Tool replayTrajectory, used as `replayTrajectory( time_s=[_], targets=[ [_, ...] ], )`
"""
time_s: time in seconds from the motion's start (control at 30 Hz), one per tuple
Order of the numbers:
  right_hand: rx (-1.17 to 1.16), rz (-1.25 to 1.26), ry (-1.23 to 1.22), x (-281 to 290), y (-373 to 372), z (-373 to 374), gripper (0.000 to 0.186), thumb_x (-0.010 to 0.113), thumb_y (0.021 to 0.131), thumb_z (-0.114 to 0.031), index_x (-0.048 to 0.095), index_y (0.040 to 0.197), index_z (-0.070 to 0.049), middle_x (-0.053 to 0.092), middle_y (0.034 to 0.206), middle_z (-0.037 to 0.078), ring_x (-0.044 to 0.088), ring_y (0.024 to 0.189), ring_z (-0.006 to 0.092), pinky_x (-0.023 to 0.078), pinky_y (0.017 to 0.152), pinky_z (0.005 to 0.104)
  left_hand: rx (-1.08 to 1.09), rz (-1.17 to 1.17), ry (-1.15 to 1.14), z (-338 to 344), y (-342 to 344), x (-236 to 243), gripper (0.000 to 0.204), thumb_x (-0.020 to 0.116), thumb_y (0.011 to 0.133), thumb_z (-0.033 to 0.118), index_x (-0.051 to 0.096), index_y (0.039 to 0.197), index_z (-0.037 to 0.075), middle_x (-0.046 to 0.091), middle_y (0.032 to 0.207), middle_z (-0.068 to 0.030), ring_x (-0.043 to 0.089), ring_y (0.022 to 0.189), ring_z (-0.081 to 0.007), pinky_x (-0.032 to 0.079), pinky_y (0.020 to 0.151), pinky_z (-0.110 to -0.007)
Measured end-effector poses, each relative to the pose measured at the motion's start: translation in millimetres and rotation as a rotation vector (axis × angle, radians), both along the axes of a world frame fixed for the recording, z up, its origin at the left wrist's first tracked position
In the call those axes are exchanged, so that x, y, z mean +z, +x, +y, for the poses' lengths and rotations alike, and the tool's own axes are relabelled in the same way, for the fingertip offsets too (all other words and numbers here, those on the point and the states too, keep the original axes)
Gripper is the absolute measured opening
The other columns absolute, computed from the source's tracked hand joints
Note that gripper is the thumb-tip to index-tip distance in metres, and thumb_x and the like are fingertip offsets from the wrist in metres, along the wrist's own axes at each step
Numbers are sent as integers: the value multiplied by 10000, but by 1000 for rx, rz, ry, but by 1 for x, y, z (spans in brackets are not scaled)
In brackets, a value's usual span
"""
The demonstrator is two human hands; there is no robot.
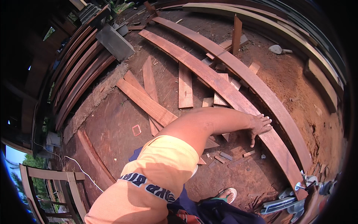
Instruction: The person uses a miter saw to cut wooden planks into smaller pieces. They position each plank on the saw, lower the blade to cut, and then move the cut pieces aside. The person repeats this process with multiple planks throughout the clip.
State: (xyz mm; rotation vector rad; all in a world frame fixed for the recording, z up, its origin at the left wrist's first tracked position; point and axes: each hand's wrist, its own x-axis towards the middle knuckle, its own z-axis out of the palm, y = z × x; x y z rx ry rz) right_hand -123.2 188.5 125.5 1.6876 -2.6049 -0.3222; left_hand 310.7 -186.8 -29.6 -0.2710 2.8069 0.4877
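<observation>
My left hand (260, 125) lies flat on a long reddish-brown wooden board (203, 71), its fingers spread and the thumb toward me. The bare forearm reaches across from an orange sleeve (160, 160). This board runs from the far middle down to the lower right, where its near end meets a metal fitting with a round knob (298, 186). A second long board (257, 82) lies roughly parallel beyond it, with a narrow gap between them. My right hand is out of view.
Loose planks (147, 102) and offcuts (223, 89) lie on the ground. Upright behind the boards stands a wooden post (236, 35). Stacked timber (82, 69) is at left, above a white cord (84, 171). A blue-grey metal tool (285, 204) sits near my sandalled foot (227, 195).
</observation>
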Motion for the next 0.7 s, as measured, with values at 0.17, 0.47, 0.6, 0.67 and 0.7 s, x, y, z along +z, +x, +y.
replayTrajectory(
  time_s=[0.17,0.47,0.6,0.67,0.7],
  targets=[
    [187,137,-157,-27,32,-20,341,575,894,-147,595,1201,2,486,1498,257,412,1432,438,304,1196,516,198,-11,-42,-40,54,14,1527,908,499,730,166,1646,47,214,1666,-283,171,1563,-449,154,1273,-569],
    [138,-211,-50,-143,157,-137,1235,817,723,-609,225,1615,6,334,1616,283,262,1537,430,178,1269,561,140,183,-324,-67,104,4,1099,955,617,302,395,1535,75,585,1295,-148,561,1243,-319,433,1054,-466],
    [114,-264,2,-143,166,-132,1350,751,635,-808,276,1601,5,474,1439,289,410,1393,450,262,1191,572,77,107,-380,-67,111,11,1011,954,604,330,459,1452,89,599,1202,-112,589,1158,-294,465,978,-458],
    [139,-295,-7,-145,179,-130,1370,737,608,-844,295,1600,-9,512,1356,263,456,1314,442,273,1163,554,65,64,-347,-68,122,14,972,937,642,322,456,1454,91,600,1207,-118,590,1167,-291,465,981,-466],
    [122,-324,30,-141,190,-127,1370,748,605,-835,291,1602,-14,508,1379,261,447,1340,437,255,1182,549,62,36,-330,-70,130,15,952,928,661,317,454,1455,92,600,1209,-121,591,1171,-290,466,982,-471]
  ],
)
